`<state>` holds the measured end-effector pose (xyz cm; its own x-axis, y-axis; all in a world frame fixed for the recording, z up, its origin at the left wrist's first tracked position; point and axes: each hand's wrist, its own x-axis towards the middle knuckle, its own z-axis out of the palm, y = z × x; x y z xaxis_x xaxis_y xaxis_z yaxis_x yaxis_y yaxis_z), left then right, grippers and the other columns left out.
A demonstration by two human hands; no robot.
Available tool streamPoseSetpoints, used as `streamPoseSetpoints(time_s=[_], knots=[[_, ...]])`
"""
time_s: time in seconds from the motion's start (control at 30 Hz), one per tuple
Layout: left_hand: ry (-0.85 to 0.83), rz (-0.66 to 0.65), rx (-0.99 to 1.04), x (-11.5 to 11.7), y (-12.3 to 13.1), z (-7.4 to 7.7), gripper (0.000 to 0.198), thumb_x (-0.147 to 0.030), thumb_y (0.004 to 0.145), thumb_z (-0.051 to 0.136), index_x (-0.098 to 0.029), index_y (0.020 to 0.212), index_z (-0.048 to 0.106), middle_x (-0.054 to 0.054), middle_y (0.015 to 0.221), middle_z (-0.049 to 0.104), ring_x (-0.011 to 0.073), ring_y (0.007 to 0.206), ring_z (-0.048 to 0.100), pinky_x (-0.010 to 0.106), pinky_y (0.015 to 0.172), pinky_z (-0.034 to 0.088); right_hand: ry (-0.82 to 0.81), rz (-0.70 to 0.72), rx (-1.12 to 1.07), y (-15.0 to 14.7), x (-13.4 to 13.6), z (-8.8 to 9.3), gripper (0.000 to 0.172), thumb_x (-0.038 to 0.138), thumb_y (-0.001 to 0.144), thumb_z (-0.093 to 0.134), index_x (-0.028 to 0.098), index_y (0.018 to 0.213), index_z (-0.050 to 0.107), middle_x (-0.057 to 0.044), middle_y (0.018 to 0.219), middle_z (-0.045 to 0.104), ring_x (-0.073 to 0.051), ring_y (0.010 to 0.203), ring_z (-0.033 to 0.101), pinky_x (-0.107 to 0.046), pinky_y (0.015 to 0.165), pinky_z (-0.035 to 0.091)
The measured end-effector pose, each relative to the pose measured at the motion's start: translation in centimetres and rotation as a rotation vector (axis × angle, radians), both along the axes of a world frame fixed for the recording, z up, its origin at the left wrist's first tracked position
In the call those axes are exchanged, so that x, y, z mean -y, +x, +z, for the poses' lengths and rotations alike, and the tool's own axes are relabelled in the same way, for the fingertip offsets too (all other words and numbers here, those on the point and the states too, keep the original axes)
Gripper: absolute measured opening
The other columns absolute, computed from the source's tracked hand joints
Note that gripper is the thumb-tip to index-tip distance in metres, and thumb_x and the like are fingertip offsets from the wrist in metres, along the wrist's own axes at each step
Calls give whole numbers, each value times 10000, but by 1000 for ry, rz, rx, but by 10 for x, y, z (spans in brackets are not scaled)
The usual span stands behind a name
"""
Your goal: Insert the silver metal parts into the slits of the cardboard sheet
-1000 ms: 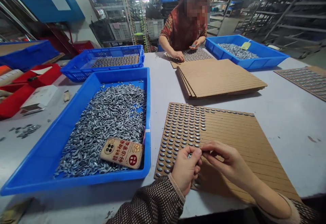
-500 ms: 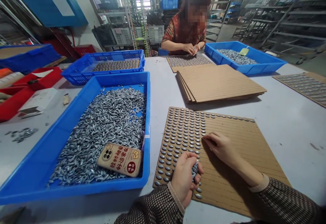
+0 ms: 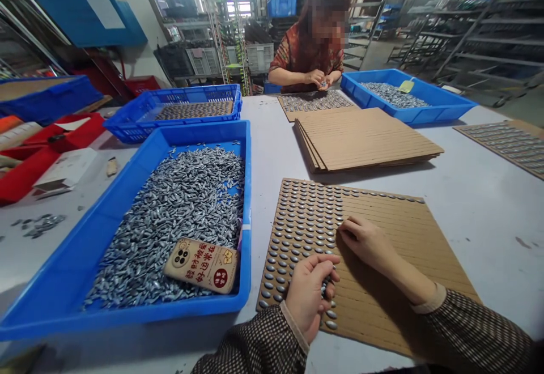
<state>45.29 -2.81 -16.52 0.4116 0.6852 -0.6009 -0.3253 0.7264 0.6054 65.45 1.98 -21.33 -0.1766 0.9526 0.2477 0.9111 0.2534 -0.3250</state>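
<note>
A slotted cardboard sheet point(image 3: 403, 272) lies in front of me, its left part lined with rows of glossy grey oval pieces point(image 3: 301, 211) and one row along its far edge. My left hand point(image 3: 309, 292) is curled around a handful of the same oval pieces point(image 3: 326, 284), above the sheet's lower left part. Pinched fingertips of my right hand point(image 3: 368, 243) touch the sheet at the right end of a row; whatever is between them is hidden. To the left, a blue tray point(image 3: 247, 192) holds a heap of loose oval pieces point(image 3: 170, 221).
A phone point(image 3: 203, 266) rests on the heap. Behind my sheet is a stack of cardboard sheets point(image 3: 369, 139). Across the table a person point(image 3: 306, 59) handles pieces over another sheet, beside a second blue tray point(image 3: 442, 114). A filled sheet point(image 3: 505, 147) lies far right.
My left thumb and forefinger have shifted a little to the right, covering more of the handful. My right hand stays almost in place at the same row. The person opposite has moved their hands slightly.
</note>
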Motion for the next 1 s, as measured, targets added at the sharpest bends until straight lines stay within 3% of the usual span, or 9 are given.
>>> streamPoseSetpoints(time_s=[0.17, 0.3, 0.37, 0.5, 0.63, 0.8, 0.9, 1.0], knots=[[41, 24, -21, 2, 1, 0, 304, -375, 716, 688, -191, 879, 509, -28, 707, 569, 31, 469, 420, 157, 374, 94, -16, -14, 36, -3, -2, 7, 189, 200, 865, 487, 225, 761, 643, -50, 799, 631, -180, 698, 565, -267, 583, 376], [64, 44, 35, 2, 0, -2, 355, -397, 683, 741, -181, 853, 517, -51, 655, 520, 20, 446, 370, 155, 368, 99, -3, -38, -12, -5, 11, 20, 182, 263, 895, 489, 220, 837, 656, -64, 864, 657, -186, 735, 597, -274, 609, 423], [73, 64, 42, 1, 0, -2, 372, -396, 663, 761, -173, 854, 533, -51, 658, 515, 18, 452, 372, 153, 367, 107, -79, -29, -202, -10, 25, 28, 213, 339, 920, 486, 212, 895, 655, -58, 854, 668, -175, 716, 608, -269, 604, 460], [109, 85, 1, 2, 0, 0, 370, -374, 649, 773, -153, 865, 570, -35, 648, 538, 27, 461, 402, 151, 364, 125, -453, 8, -890, -30, 56, 40, 318, 496, 863, 589, 199, 954, 654, -31, 784, 663, -157, 655, 603, -250, 531, 491], [131, 44, -42, 5, 2, 0, 316, -339, 680, 744, -153, 867, 571, -46, 587, 514, 29, 441, 385, 146, 360, 145, -518, -23, -1120, -45, 70, 43, 328, 502, 792, 683, 179, 843, 661, -12, 707, 649, -123, 593, 565, -240, 537, 473], [69, 13, 24, 3, 0, 4, 305, -350, 711, 728, -181, 859, 522, -49, 651, 533, 10, 407, 356, 141, 342, 102, -432, -22, -1032, -33, 69, 40, 307, 481, 784, 692, 187, 872, 705, -37, 752, 693, -162, 655, 623, -273, 577, 508], [-20, 119, 177, -6, -8, 14, 225, -358, 770, 643, -178, 831, 522, -38, 690, 532, 10, 398, 353, 147, 325, 92, -238, -71, -839, -15, 58, 31, 244, 421, 839, 641, 211, 940, 713, -62, 872, 716, -197, 773, 654, -300, 647, 524], [-74, 253, 317, -14, -16, 20, 161, -338, 804, 569, -185, 837, 533, -38, 678, 509, 22, 395, 353, 149, 317, 106, -54, -44, -573, -2, 41, 17, 188, 352, 877, 588, 206, 908, 703, -66, 845, 700, -198, 756, 640, -305, 646, 516]])
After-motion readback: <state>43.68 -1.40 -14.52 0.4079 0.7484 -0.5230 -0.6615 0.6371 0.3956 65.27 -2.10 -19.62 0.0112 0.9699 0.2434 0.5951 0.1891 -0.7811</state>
